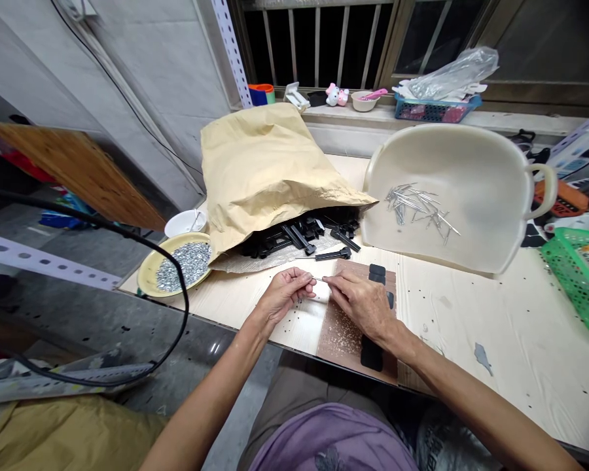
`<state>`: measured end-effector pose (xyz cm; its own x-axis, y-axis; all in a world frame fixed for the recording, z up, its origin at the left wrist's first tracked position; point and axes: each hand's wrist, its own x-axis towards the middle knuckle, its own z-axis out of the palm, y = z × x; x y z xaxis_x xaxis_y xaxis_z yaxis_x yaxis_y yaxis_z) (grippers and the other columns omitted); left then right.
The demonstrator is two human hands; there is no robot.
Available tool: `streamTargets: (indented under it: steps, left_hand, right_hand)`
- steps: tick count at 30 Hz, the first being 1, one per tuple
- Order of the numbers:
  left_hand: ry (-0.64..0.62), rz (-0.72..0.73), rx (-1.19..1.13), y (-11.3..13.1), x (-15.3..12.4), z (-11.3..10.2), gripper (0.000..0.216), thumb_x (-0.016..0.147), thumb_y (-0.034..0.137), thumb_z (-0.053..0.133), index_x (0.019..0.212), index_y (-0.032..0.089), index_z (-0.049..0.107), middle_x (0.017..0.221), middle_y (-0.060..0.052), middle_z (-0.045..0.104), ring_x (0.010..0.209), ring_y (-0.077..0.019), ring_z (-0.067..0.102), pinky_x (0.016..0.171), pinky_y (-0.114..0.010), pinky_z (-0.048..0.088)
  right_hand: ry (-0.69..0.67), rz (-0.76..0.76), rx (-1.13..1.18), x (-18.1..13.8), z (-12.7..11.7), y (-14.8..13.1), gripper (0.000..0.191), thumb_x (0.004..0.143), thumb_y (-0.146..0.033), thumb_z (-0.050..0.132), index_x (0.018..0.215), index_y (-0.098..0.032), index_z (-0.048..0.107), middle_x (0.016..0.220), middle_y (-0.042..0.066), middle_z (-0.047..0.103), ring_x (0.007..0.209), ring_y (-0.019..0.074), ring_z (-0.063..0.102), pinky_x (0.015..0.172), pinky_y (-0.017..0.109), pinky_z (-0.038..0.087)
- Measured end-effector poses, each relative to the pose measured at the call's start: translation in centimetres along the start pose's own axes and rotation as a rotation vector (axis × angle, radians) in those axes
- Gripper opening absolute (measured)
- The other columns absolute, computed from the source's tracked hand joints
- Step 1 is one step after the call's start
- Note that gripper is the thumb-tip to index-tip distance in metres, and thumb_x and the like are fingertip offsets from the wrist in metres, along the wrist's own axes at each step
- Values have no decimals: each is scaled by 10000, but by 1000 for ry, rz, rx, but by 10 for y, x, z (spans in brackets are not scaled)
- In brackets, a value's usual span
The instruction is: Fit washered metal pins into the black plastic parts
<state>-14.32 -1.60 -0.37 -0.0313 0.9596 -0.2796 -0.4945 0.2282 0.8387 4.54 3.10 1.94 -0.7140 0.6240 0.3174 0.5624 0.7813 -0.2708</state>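
Note:
A thin metal pin [317, 279] runs between my two hands over the table. My left hand [285, 292] pinches its left end between thumb and forefinger, the other fingers curled. The right end is in the closed fingertips of my right hand [362, 302], palm down above a brown board [338, 340]. My fingers cover both tips of the pin. Just behind, black plastic parts [294, 239] spill from the mouth of a large paper sack [269, 170]. Similar thin metal pins [422, 204] lie in a loose heap inside a cream plastic tub [481, 190].
At the left table edge stands a yellow bowl [148, 275] of small silvery metal pieces, with a white bowl [179, 224] behind it. Black pads [372, 354] lie on the board. A green basket [574, 281] sits far right. A black cable [185, 307] loops at the left.

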Motion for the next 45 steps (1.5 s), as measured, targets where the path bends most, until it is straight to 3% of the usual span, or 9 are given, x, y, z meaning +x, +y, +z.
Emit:
streamTargets:
  steps: [7, 13, 24, 31, 38, 45]
  left_hand:
    - [-1, -29, 1, -6, 4, 3, 307, 678, 254, 762, 918, 104, 641, 732, -19, 645, 560, -53, 565, 616, -203, 526]
    - [71, 44, 191, -8, 3, 12, 271, 692, 334, 738, 806, 103, 653, 637, -10, 621, 511, -72, 555, 552, -209, 498]
    - [90, 72, 293, -11, 5, 27, 287, 720, 392, 695, 695, 116, 621, 561, 0, 599, 416, -71, 509, 454, -200, 436]
    - [168, 167, 482, -9, 4, 40, 308, 751, 422, 650, 654, 133, 599, 480, 15, 571, 406, -80, 510, 492, -199, 412]
    - [156, 77, 454, -16, 7, 35, 353, 723, 470, 656, 624, 141, 576, 468, 26, 524, 363, -65, 429, 393, -186, 347]
    - [116, 122, 494, -19, 9, 43, 350, 758, 458, 625, 616, 144, 560, 446, 42, 488, 352, -47, 373, 385, -176, 294]
  right_hand:
    - [-8, 22, 7, -7, 0, 2, 278, 955, -300, 402, 1125, -241, 613, 901, 14, 644, 746, 122, 590, 615, 224, 386]
    - [29, 14, -19, -13, 0, 5, 270, 947, -270, 411, 1102, -238, 630, 869, 19, 643, 737, 125, 583, 632, 238, 392]
    - [59, 16, -28, -18, -10, 13, 277, 962, -267, 381, 1041, -211, 641, 902, 31, 648, 788, 134, 584, 681, 237, 402]
    - [46, 95, 62, -21, -7, 18, 255, 952, -286, 405, 1040, -220, 634, 920, 27, 651, 780, 128, 596, 660, 224, 414]
    - [67, 55, -56, -24, -7, 17, 248, 946, -273, 419, 999, -221, 655, 900, 32, 651, 782, 143, 588, 678, 248, 396]
    - [35, 148, 170, -28, -5, 24, 213, 927, -246, 447, 1051, -240, 620, 933, 4, 648, 809, 128, 607, 663, 218, 423]
